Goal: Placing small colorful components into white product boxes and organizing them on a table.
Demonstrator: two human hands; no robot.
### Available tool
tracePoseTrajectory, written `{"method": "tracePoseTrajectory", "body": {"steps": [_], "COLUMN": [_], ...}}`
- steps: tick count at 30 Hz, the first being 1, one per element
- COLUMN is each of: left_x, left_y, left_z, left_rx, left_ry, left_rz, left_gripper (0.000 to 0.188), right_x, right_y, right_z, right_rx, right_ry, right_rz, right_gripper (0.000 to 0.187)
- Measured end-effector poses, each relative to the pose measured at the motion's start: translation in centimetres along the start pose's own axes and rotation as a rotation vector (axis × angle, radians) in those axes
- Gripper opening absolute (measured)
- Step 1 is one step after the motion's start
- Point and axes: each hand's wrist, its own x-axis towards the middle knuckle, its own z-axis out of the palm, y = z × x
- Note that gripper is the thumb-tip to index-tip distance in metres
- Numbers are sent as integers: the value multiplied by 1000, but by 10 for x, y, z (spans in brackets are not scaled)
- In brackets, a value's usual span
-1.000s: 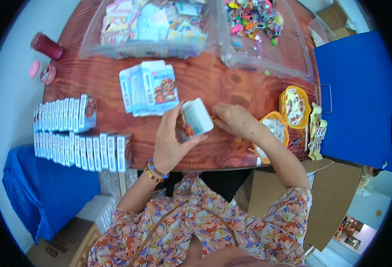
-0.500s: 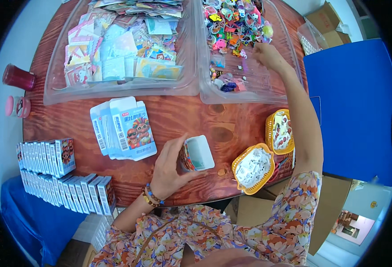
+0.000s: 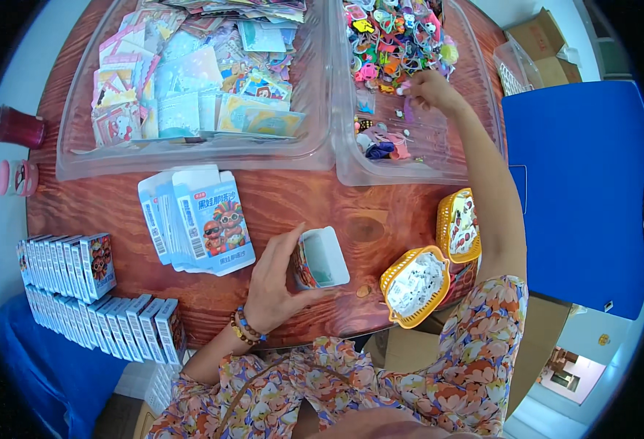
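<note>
Across the table in the head view, your left hand (image 3: 272, 284) cups one open-topped box (image 3: 322, 257), fingers along its left side and thumb at the near edge; something pale green shows inside, too hidden to name. Your right hand (image 3: 434, 93) is over the trinkets (image 3: 391, 47), fingertips drawn narrow beside a lilac piece (image 3: 404, 88); whether they grip it, I cannot tell.

The back row (image 3: 99, 267) and front row (image 3: 126, 323) of boxes stand closed and look done. Your held box looks part-way, its flap unfastened; the flat boxes (image 3: 223, 227) look still to be put up.

You have one box in hand, two rows and one flat pile, all packed too tightly to count singly; two trays, the card tray (image 3: 190, 167) and the trinket tray (image 3: 439, 162); two yellow baskets (image 3: 407, 320); two jars (image 3: 18, 126).
</note>
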Motion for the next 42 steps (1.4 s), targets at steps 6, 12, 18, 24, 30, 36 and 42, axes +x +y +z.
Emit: {"method": "tracePoseTrajectory", "body": {"steps": [6, 12, 18, 24, 30, 36, 42], "left_x": [-4, -12, -38, -59, -66, -69, -84], "left_y": [6, 15, 28, 28, 33, 29, 30], "left_z": [6, 16, 24, 30, 35, 34, 44], "left_rx": [152, 424, 525, 381, 380, 570, 358], "left_ry": [118, 175, 155, 130, 84, 203, 65], "left_rz": [68, 129, 190, 97, 86, 284, 250], "left_gripper": [91, 90, 89, 88, 88, 82, 81], "right_x": [-80, -252, -299, -323, -359, -371, -365], "right_y": [-36, -121, -133, -109, -90, -49, 48], "right_z": [-49, 45, 100, 123, 128, 84, 108], "right_rx": [134, 37, -266, -182, -36, -24, -166], "right_ry": [65, -440, -454, -177, -29, 249, 148], "right_rz": [-367, -259, -287, -587, -538, -325, -143], "right_gripper": [17, 15, 21, 18, 20, 19, 16]}}
